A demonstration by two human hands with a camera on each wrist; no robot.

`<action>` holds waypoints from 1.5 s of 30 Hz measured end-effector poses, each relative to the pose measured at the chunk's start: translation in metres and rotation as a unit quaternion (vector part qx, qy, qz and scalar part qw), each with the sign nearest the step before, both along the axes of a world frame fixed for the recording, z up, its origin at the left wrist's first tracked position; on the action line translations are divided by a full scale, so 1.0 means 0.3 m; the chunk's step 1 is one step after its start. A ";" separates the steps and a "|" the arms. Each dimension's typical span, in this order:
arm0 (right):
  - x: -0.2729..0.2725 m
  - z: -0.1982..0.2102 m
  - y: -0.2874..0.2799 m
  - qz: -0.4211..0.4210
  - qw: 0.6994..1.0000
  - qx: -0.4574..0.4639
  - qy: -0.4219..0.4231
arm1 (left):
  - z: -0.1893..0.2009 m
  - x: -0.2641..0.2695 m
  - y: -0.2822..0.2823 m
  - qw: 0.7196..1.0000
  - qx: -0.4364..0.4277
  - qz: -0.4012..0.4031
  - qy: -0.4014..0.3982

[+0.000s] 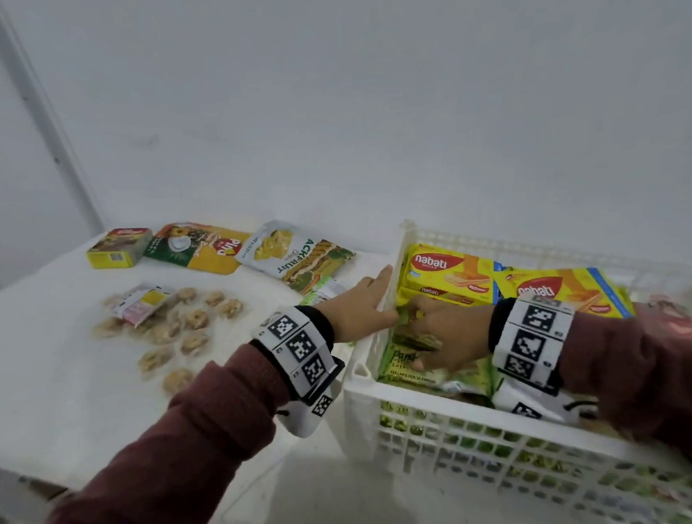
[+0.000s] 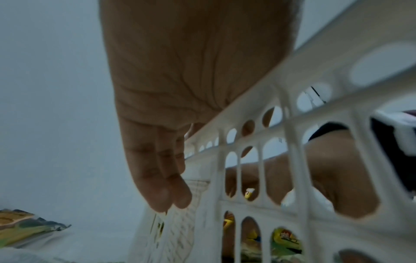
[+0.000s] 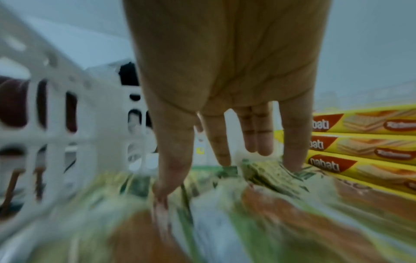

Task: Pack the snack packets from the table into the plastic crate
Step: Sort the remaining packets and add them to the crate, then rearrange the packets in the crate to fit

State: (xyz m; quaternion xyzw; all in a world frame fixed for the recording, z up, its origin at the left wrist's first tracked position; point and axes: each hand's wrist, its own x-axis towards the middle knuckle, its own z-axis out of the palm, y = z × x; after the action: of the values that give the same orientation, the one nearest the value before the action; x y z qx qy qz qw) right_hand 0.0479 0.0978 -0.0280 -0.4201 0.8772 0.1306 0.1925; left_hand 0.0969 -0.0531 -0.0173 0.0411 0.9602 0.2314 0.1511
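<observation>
Hands [image 1: 442,337] at crate [image 1: 381,332] — green packet [image 1: 407,355] flat, long axis front-to-back.

Head looks down; wrists close at crate [image 1: 386,417].

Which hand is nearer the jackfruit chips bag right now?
Left. The left hand rests on the white crate wall, just this side of the jackfruit chips bag; the right hand is inside the crate, on green packets.
</observation>
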 end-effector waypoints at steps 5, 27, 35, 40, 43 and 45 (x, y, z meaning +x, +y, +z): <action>-0.022 -0.070 -0.001 -0.026 0.996 0.088 0.020 | 0.000 0.004 0.000 1.000 0.007 0.004 0.000; -0.024 0.419 -0.541 -0.176 0.978 -0.115 -0.012 | 0.139 -0.030 -0.791 0.971 -0.128 0.173 0.102; -0.196 0.084 -0.806 -0.264 0.953 0.030 0.147 | -0.196 -0.109 -1.198 0.935 -0.255 0.231 -0.084; -0.171 -0.043 -0.736 -0.361 0.917 0.113 0.127 | -0.229 -0.123 -1.269 0.949 -0.237 0.188 -0.082; -0.300 -0.170 -0.678 -0.393 0.909 0.098 0.102 | -0.220 -0.139 -1.269 0.962 -0.221 0.147 -0.067; -0.347 -0.216 -0.672 -0.394 0.910 0.095 0.091 | -0.225 -0.145 -1.269 0.965 -0.215 0.137 -0.054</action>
State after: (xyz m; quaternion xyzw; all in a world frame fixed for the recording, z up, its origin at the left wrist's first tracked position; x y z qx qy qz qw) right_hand -0.0563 -0.1037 -0.0929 -0.0062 0.9685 0.1649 0.1864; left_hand 0.0533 -0.4338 -0.0848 -0.1370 0.9743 0.0400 0.1745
